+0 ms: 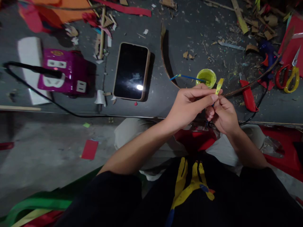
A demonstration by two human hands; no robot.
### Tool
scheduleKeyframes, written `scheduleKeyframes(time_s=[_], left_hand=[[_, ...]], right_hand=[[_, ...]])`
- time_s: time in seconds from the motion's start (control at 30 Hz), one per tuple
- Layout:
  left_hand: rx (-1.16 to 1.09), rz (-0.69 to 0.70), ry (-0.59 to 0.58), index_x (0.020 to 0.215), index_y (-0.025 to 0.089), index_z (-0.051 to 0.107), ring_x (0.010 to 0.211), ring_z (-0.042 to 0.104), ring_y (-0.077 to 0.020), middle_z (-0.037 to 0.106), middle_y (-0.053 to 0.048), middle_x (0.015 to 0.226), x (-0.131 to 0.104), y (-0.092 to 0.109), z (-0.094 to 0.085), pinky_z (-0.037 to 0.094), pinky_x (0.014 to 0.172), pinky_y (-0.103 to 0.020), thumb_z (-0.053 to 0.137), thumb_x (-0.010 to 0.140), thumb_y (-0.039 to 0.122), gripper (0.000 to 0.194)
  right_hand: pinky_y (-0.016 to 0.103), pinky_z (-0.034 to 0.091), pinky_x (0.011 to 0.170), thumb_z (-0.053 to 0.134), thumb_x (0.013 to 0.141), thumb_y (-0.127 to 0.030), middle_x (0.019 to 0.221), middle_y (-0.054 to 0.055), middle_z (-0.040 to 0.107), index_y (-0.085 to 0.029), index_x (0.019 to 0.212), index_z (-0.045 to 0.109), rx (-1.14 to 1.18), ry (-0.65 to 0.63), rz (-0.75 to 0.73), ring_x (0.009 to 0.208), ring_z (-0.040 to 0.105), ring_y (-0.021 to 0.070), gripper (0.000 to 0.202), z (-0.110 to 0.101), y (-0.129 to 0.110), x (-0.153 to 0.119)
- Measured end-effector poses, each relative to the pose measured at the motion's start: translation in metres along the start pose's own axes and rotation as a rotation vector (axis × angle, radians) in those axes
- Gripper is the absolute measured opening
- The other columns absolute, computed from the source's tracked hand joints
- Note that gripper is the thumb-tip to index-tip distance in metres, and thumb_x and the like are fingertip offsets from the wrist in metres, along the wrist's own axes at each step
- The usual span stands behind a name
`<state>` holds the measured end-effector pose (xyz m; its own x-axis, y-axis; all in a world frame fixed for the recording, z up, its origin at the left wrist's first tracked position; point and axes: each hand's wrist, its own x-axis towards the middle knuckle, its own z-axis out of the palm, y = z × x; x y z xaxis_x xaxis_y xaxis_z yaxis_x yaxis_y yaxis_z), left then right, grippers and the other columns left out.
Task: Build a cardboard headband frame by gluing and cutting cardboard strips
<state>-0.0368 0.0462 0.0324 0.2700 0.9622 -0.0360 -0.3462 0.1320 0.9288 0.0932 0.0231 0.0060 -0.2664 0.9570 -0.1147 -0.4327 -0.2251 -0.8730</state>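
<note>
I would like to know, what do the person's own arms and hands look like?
Both forearms are bare below short black fabric sleeves. The left hand and right hand wear no gloves, and no watch or bracelet shows at either wrist.

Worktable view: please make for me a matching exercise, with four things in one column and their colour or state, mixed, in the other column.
1. small thin piece
2. phone
3. scissors
4. socket block

A. red and yellow handles
B. purple
C. pinched by the left hand
D. lying flat, with a dark screen

Right pairs: 1-C, 2-D, 3-A, 4-B
</note>
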Motion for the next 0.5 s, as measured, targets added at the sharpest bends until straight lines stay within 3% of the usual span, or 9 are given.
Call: scheduleKeyframes(time_s=[0.2, 0.33, 0.5], left_hand=[[0.119, 0.082, 0.049, 0.068, 0.021, 0.076, 0.055, 0.055, -0.0049, 0.063, 0.002, 0.069, -0.0001, 0.0028, -0.0029, 0.048, 0.051, -0.018, 0.080, 0.075, 0.036, 0.017], [0.070, -0.033, 0.061, 0.056, 0.018, 0.069, 0.049, 0.052, -0.0035, 0.061, 0.002, 0.065, 0.0007, 0.0010, -0.0018, 0.041, 0.041, -0.016, 0.077, 0.077, 0.035, 0.028], [-0.060, -0.142, 0.044, 0.062, 0.018, 0.071, 0.042, 0.051, -0.0034, 0.059, 0.004, 0.062, 0.0016, -0.0014, 0.0011, 0.042, 0.037, -0.016, 0.075, 0.074, 0.027, 0.015]], right_hand=[[0.023, 0.049, 0.056, 0.064, 0.088, -0.053, 0.061, -0.007, 0.050, -0.022, 0.087, 0.060, -0.130, 0.007, -0.087, 0.054, 0.051, 0.0078, 0.031, -0.0024, 0.0047, -0.0022], [0.022, 0.049, 0.052, 0.064, 0.087, -0.055, 0.060, -0.007, 0.050, -0.022, 0.083, 0.059, -0.125, -0.010, -0.059, 0.052, 0.050, 0.0074, 0.034, -0.0009, 0.0060, -0.0019], [0.019, 0.047, 0.050, 0.067, 0.085, -0.053, 0.057, -0.008, 0.048, -0.021, 0.080, 0.057, -0.055, -0.004, -0.037, 0.049, 0.047, 0.0055, 0.034, 0.0007, 0.0044, -0.0021]])
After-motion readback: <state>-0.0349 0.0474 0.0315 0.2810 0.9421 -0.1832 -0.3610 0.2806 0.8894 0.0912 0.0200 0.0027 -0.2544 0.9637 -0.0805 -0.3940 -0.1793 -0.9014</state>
